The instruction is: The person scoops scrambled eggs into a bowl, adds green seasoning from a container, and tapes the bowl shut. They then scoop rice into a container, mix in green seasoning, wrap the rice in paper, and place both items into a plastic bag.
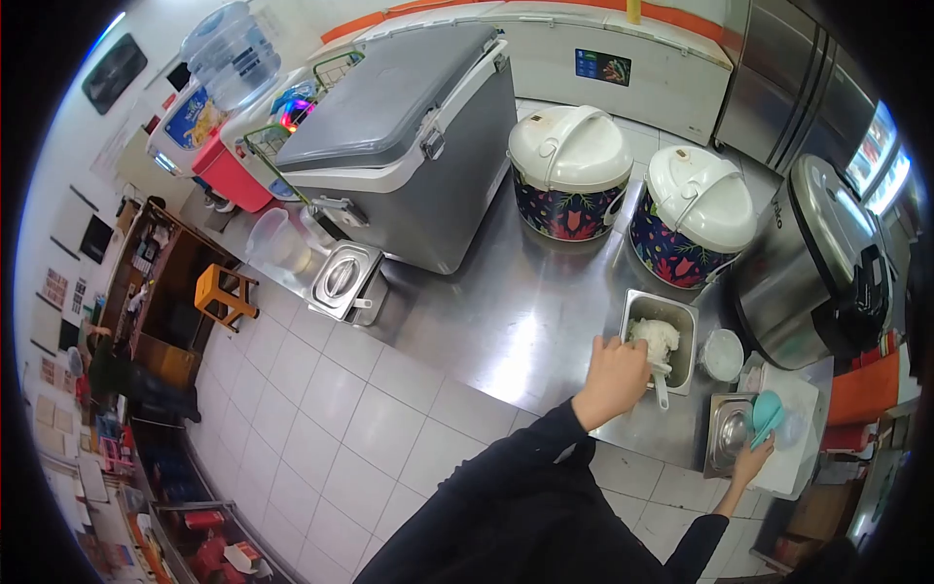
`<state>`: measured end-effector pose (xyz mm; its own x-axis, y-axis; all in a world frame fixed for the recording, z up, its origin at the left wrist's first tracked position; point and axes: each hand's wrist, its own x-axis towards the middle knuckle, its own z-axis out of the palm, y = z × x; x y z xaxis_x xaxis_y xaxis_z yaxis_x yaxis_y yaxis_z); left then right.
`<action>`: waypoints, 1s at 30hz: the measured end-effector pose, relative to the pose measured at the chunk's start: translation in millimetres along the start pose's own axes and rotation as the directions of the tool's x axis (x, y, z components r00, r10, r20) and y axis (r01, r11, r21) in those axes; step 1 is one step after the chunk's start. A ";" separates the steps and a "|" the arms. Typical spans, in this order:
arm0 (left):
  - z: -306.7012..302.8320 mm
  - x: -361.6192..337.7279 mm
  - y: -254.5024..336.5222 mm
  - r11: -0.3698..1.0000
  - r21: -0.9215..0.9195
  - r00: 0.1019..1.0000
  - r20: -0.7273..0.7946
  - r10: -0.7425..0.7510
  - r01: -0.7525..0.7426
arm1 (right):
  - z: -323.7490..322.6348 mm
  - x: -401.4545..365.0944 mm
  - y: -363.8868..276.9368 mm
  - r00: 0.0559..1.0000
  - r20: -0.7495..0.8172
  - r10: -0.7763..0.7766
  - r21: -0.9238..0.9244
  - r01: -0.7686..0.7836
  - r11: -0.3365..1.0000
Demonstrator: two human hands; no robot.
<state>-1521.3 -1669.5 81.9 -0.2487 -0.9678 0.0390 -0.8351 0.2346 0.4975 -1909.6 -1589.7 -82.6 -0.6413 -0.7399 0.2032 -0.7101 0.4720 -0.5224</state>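
Two hands at a worktop: steel pan of white food and turquoise utensil

Head view. Worktop [486,321]: bare brushed metal, reflective.

Item: deep rectangular stainless-steel pan [687,348], holding a soft white mound of food [656,337]; a pale, slim-handled utensil [663,387] projects over its near edge.

Left hand [613,378]: fingers curled at the pan's near-left edge; whether they pinch rim or pale handle cannot be told.

Right hand [753,461]: fingers pinching the handle of a turquoise, round-headed plastic utensil [767,409], whose head is above a shallow rectangular stainless-steel piece [728,430], lid or pan unclear.

Handling note (judgement): the pan is best kept flat and steady, the pale handle clear of the sleeve, the turquoise head level and off the worktop edge.

Position: mound just beyond the left hand, well apart from the right; turquoise utensil in the right hand, beside a white tray [778,474].
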 end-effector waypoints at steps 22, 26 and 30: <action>35.3 -69.4 14.9 0.834 -0.492 0.931 -0.357 0.068 -0.250 | -36.5 -95.0 -128.7 0.906 0.385 -0.176 0.640 -0.125 0.758; 77.0 -95.0 46.5 0.389 -0.920 0.992 -0.090 -0.084 -0.051 | -44.6 -149.2 -196.4 0.719 0.579 -0.384 0.814 -0.486 0.318; 79.8 -82.0 42.4 0.730 -0.629 0.923 0.049 0.381 -0.268 | -39.0 -140.5 -184.5 0.900 0.406 -0.157 0.881 -0.340 0.329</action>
<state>-1575.5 -1572.9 30.7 -0.5721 -0.7994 0.1834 -0.2341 0.3734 0.8976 -1699.9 -1554.1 17.6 -0.3476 -0.9349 -0.0712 0.2408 -0.0157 -0.9705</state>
